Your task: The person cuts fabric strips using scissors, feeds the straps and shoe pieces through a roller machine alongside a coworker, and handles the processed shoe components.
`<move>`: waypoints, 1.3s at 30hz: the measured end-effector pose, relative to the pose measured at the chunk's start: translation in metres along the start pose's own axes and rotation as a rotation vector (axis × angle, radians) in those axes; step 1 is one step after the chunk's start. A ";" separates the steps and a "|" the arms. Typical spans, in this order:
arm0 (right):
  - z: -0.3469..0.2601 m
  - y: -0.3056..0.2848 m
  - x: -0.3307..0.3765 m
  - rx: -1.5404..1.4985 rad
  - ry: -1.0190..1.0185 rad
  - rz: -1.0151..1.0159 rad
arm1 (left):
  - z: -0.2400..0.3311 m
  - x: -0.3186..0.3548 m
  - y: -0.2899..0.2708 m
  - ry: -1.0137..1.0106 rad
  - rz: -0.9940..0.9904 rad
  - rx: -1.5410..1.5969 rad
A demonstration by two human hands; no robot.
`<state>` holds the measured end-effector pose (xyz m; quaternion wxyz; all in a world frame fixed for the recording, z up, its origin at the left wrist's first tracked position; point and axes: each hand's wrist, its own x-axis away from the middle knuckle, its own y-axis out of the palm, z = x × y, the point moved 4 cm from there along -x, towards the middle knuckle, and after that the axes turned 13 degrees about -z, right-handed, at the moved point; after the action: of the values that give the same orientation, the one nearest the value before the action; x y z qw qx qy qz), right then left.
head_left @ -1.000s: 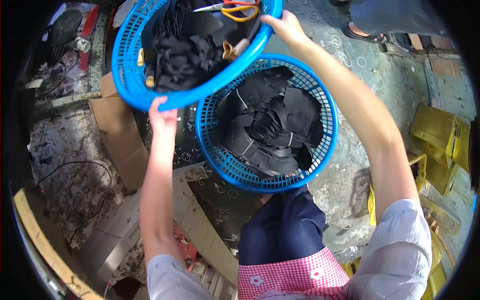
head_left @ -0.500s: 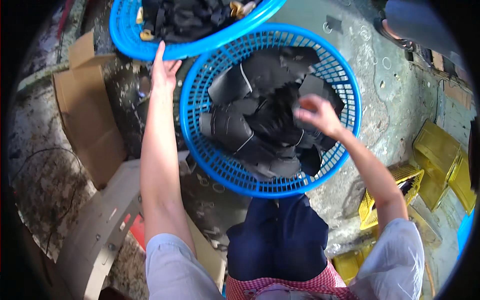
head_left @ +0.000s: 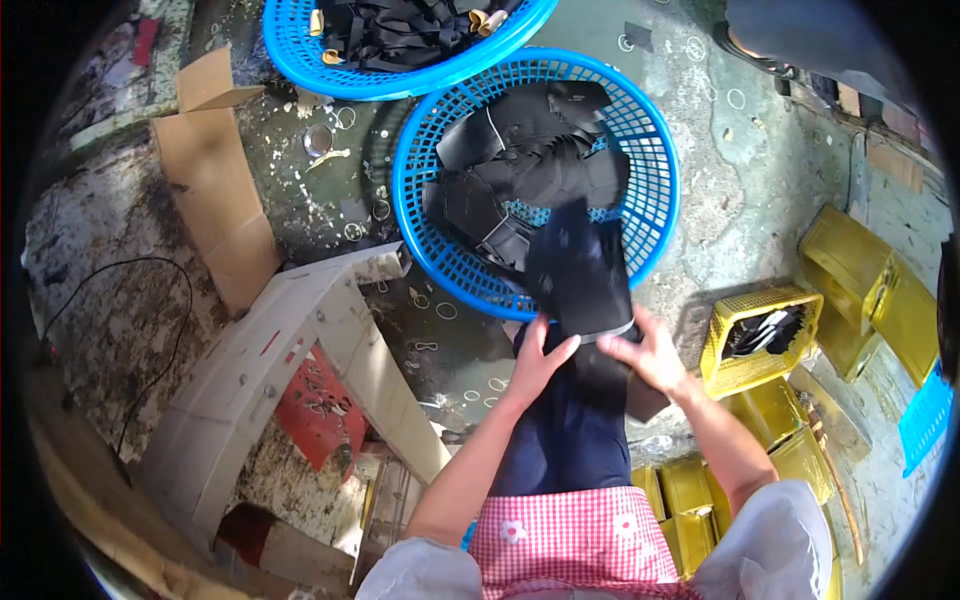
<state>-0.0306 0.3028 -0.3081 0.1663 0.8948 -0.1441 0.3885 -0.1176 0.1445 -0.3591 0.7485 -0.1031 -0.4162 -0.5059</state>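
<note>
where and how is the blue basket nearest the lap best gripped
Probably by its round rim, from left and right at once: both sides show bare, whereas a black bundle hides part of the near edge and another blue basket crowds the far one.

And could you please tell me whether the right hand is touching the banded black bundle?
Touching: the head view shows the right hand at the near end of the banded black bundle, its thumb against it beside the pale band.
</note>
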 end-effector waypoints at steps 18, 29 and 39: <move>-0.168 0.123 0.200 0.610 -0.695 -0.203 | 0.175 0.273 0.036 0.027 0.171 0.232; -0.285 0.130 0.186 -1.569 -0.007 -0.765 | 0.217 0.400 0.088 0.417 -0.376 0.015; -0.183 0.222 0.232 0.616 -0.113 -1.416 | 0.115 0.490 0.116 0.588 0.671 0.813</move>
<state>-0.0829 0.1473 0.0229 0.1113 0.7979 0.5687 0.1656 -0.0099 -0.0640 0.1010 0.9304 0.2099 -0.2965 -0.0497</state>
